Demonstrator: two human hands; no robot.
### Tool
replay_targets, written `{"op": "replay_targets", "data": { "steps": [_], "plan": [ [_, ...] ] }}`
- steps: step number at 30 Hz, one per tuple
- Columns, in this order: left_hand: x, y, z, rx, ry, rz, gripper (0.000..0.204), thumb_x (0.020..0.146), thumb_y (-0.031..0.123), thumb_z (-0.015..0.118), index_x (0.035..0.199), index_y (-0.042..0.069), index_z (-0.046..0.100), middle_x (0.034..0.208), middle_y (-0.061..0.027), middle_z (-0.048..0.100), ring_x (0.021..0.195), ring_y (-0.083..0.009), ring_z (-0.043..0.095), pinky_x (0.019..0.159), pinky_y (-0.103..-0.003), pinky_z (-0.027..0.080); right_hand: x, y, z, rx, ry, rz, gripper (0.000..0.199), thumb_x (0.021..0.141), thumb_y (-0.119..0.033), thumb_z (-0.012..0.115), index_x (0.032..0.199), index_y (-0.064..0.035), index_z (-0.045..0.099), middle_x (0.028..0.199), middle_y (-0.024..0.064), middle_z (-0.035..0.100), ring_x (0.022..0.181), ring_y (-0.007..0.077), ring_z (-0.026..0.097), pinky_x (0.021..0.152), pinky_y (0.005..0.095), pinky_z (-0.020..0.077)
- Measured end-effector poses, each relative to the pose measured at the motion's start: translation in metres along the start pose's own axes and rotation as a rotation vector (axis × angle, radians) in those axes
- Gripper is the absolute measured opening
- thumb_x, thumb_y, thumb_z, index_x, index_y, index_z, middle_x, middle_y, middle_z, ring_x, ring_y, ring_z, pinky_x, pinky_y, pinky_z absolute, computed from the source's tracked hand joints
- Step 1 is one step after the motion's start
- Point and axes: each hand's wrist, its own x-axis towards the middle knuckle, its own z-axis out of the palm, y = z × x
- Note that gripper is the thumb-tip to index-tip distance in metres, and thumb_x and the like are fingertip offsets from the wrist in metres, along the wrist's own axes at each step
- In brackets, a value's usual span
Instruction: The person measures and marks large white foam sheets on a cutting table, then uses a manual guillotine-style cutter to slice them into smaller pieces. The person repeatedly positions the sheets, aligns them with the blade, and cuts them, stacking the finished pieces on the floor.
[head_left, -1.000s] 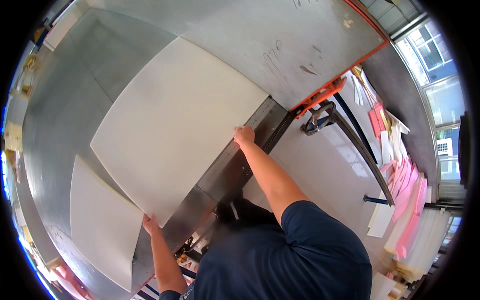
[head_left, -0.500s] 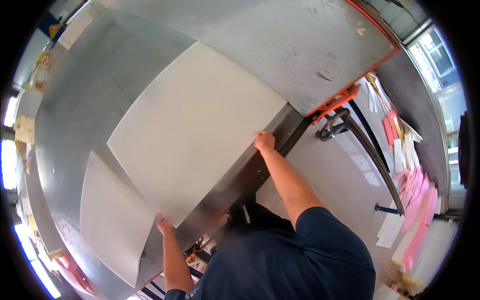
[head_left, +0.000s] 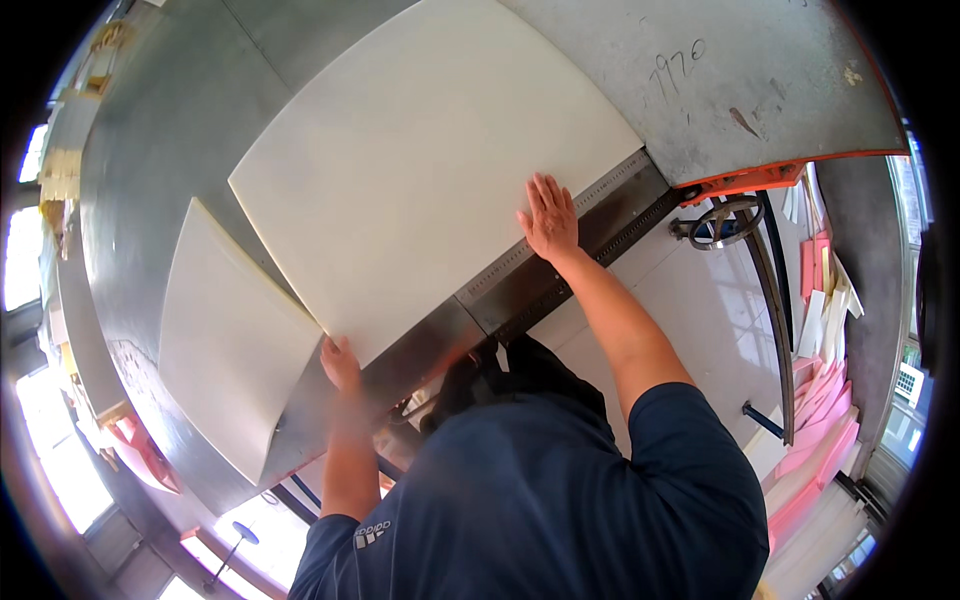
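A large off-white foam-like sheet (head_left: 420, 170) lies flat on the grey metal table, its near edge along a ruler strip (head_left: 555, 230). My right hand (head_left: 550, 218) rests palm down on that near edge, fingers stretched out and slightly spread. At the sheet's near left corner is my left hand (head_left: 341, 362), its fingertips against the edge and not wrapped round it; the fingers partly hide one another. A smaller off-white sheet (head_left: 235, 340) with a curved outer side lies to the left, its pointed corner close to my left hand.
The metal table (head_left: 170, 170) spreads left and beyond the sheets. A raised grey panel (head_left: 740, 80) with an orange-red edge stands at the right. Beneath it are a handwheel (head_left: 725, 222) and a curved metal bar (head_left: 780, 340). Pink and white offcuts (head_left: 820, 410) lie on the floor at far right.
My right hand has gone from curled fingers at the near edge to lying flat on the sheet. The left hand stays at the corner. The whole view has shifted.
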Motion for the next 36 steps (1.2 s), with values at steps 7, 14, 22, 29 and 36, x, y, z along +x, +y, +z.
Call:
{"op": "replay_targets", "data": {
  "steps": [7,14,22,29,36],
  "plan": [
    [-0.050,0.063,0.008,0.270,0.275,0.454,0.058,0.087,0.023,0.063,0.139,0.008,0.042,0.148,-0.0169,0.038,0.136,-0.0351,0.036,0.109,-0.047,0.030,0.000,0.002,0.001,0.076,0.022,-0.027,0.060,0.090,-0.033,0.056,0.141,-0.0046,0.041,0.150,0.0118,0.035,0.139,0.0322,0.031,0.113,0.0514,0.0247],
    [-0.046,0.059,0.032,0.309,0.180,0.452,0.062,0.091,0.028,0.054,0.146,0.010,0.032,0.155,-0.0148,0.028,0.145,-0.0335,0.020,0.116,-0.050,0.015,0.008,-0.006,0.006,0.037,-0.047,-0.014,0.067,0.087,-0.034,0.054,0.145,-0.0046,0.035,0.153,0.0124,0.031,0.142,0.0334,0.026,0.115,0.0528,0.0187],
    [-0.043,0.075,0.045,0.307,0.234,0.365,0.061,0.090,0.027,0.050,0.146,0.009,0.032,0.154,-0.0147,0.030,0.144,-0.0339,0.023,0.116,-0.053,0.012,0.019,-0.004,0.006,0.041,-0.051,-0.028,0.068,0.087,-0.034,0.054,0.144,-0.0033,0.034,0.154,0.0139,0.028,0.142,0.0350,0.024,0.115,0.0529,0.0167],
    [-0.040,0.071,0.056,0.246,0.356,0.399,0.057,0.090,0.028,0.044,0.143,0.009,0.037,0.152,-0.0155,0.033,0.142,-0.0353,0.027,0.115,-0.054,0.015,0.022,-0.005,0.008,0.043,-0.046,-0.042,0.067,0.087,-0.034,0.053,0.144,-0.0027,0.036,0.153,0.0149,0.029,0.142,0.0362,0.024,0.114,0.0538,0.0168],
    [-0.034,0.064,0.062,0.249,0.408,0.453,0.059,0.088,0.028,0.048,0.142,0.010,0.037,0.151,-0.0160,0.033,0.141,-0.0371,0.027,0.114,-0.054,0.016,0.018,0.000,0.018,0.030,0.068,-0.094,0.066,0.087,-0.033,0.053,0.143,-0.0020,0.036,0.152,0.0165,0.031,0.141,0.0372,0.026,0.113,0.0554,0.0180]
  ]
}}
